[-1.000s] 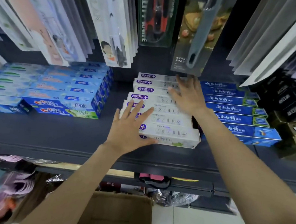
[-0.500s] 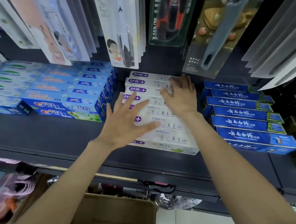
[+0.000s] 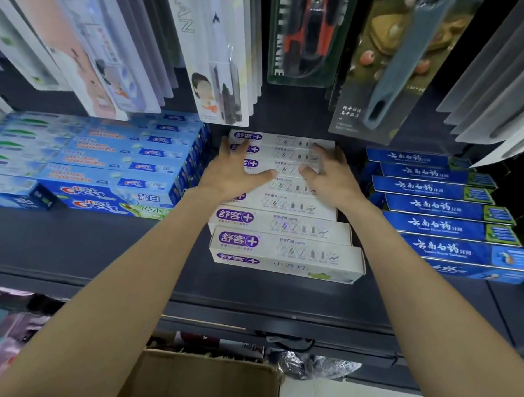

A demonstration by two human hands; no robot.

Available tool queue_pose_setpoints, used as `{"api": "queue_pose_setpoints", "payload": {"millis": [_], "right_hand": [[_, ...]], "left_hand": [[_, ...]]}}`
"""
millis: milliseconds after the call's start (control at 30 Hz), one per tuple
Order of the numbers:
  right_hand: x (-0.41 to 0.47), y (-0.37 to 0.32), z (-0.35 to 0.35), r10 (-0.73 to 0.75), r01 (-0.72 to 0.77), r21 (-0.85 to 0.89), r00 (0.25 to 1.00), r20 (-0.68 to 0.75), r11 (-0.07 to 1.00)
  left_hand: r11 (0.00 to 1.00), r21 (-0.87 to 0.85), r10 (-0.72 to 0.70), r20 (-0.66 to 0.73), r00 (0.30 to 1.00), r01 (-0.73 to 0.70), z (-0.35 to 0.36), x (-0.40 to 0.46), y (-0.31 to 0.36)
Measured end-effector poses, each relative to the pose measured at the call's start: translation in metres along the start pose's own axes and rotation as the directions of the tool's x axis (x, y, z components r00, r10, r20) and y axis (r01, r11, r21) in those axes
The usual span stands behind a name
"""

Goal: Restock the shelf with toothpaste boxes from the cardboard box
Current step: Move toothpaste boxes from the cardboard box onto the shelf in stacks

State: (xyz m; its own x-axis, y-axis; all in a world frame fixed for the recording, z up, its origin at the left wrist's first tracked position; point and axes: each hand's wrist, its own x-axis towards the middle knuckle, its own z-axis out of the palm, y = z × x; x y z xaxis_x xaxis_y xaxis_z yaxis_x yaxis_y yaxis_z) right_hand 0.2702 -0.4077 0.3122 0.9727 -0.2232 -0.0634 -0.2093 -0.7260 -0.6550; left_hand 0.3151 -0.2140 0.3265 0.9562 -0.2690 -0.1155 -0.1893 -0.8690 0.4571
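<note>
Both hands have slid further back; left hand [image 3: 237, 172] and right hand [image 3: 331, 177] lie spread flat on the white toothpaste boxes [image 3: 285, 248], at 12 o'clock from the cardboard box [image 3: 202, 383].

We count eight white toothpaste boxes [image 3: 285, 248] in the middle row, near to far. Right of them, seven dark blue boxes [image 3: 464, 254]. On the left, light blue boxes [image 3: 104, 172], too overlapped to number. Two hands. One cardboard box [image 3: 202, 383] below the shelf.
</note>
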Motion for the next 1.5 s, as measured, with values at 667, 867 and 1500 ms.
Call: {"api": "queue_pose_setpoints", "payload": {"millis": [667, 867, 1500], "right_hand": [[-0.164, 0.022, 0.002, 0.086, -0.009, 0.421, 0.983, -0.165, 0.907], [-0.158, -0.002, 0.030, 0.146, -0.047, 0.580, 0.981, -0.126, 0.814], [-0.120, 0.003, 0.028, 0.111, -0.055, 0.642, 0.993, -0.047, 0.765]], "left_hand": [[0.909, -0.374, 0.078, -0.280, 0.957, -0.183, 0.010, -0.142, -0.022], [0.826, -0.562, -0.014, -0.094, 0.995, -0.041, 0.016, -0.134, -0.025], [0.746, -0.666, 0.011, 0.008, 1.000, -0.003, 0.011, -0.104, -0.040]]}}
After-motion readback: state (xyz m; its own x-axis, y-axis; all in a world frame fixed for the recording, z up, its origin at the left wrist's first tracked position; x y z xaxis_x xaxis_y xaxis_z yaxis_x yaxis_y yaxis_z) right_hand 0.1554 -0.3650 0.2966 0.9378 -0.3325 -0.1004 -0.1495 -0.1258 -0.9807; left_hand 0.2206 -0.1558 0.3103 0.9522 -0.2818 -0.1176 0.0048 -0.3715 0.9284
